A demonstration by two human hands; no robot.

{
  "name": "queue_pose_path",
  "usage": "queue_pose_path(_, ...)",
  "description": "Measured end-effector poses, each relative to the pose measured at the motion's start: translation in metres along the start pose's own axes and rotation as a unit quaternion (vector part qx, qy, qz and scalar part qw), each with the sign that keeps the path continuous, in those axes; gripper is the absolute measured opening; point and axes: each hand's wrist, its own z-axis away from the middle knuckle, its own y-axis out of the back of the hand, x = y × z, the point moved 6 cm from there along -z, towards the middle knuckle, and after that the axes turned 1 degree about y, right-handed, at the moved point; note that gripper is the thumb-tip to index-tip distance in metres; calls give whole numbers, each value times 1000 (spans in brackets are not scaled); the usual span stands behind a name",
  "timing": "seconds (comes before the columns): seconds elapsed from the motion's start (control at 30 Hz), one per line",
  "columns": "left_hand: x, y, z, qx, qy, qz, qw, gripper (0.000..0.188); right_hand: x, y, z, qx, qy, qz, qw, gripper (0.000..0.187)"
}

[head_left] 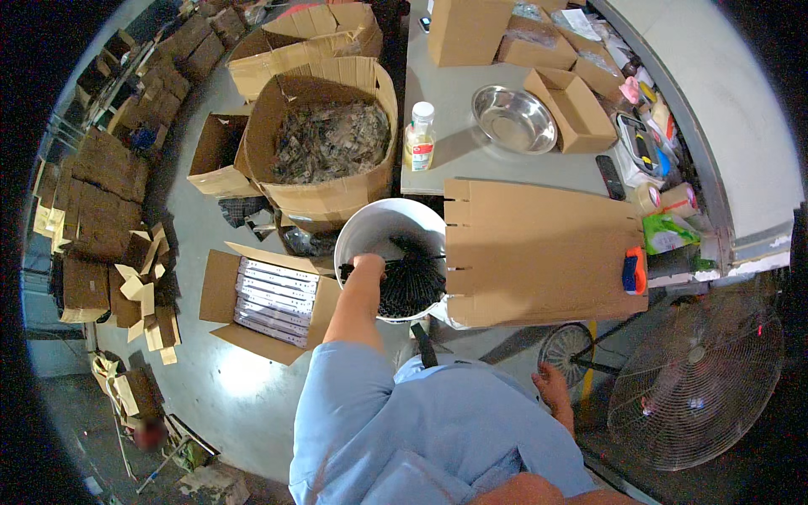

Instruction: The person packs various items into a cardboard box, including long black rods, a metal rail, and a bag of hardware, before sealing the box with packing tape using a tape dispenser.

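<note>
My left hand (368, 266) reaches down into a white bucket (347, 225). Its fingers look curled, and what they grip is hidden. Beside them in the bucket lies a dense bundle of thin black rod-like pieces (410, 290), too small to name. Dark bits show on both sides of the hand. Low on the right, my right hand (553, 387) hangs beside my body with loose, parted fingers and nothing in it. A flat cardboard sheet (539, 252) lies on the table to the right of the bucket, with an orange and blue tool (634, 270) on its edge.
A large carton of crumpled dark material (332, 139) stands beyond the bucket. Left of the bucket, an open box (220, 286) holds white strips. The grey table (450, 181) carries a bottle (419, 137), a steel bowl (514, 120) and cartons. A caged fan (697, 383) stands at right.
</note>
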Motion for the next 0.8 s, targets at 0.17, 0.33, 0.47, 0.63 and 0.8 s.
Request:
queue_pose_path(0.17, -62, -13, -76, -112, -20, 36, 993, 10, -50, 0, -39, -60, -43, 69, 995, 43)
queue_pose_path(0.33, -63, -4, -68, -127, -55, -83, 987, 20, -78, 46, -69, 3, 100, 120, 988, 46)
queue_pose_path(0.47, -52, 46, 0, -98, -52, -115, 987, 23, -111, 74, -105, 24, 174, 153, 972, 42)
queue_pose_path(0.63, -50, 101, 117, 70, 9, -127, 989, 12, -145, 90, -165, -28, 226, 149, 962, 42)
queue_pose_path(0.8, -97, 67, 173, -28, 49, 146, 988, 11, -177, 100, -199, -86, 348, 152, 921, 42)
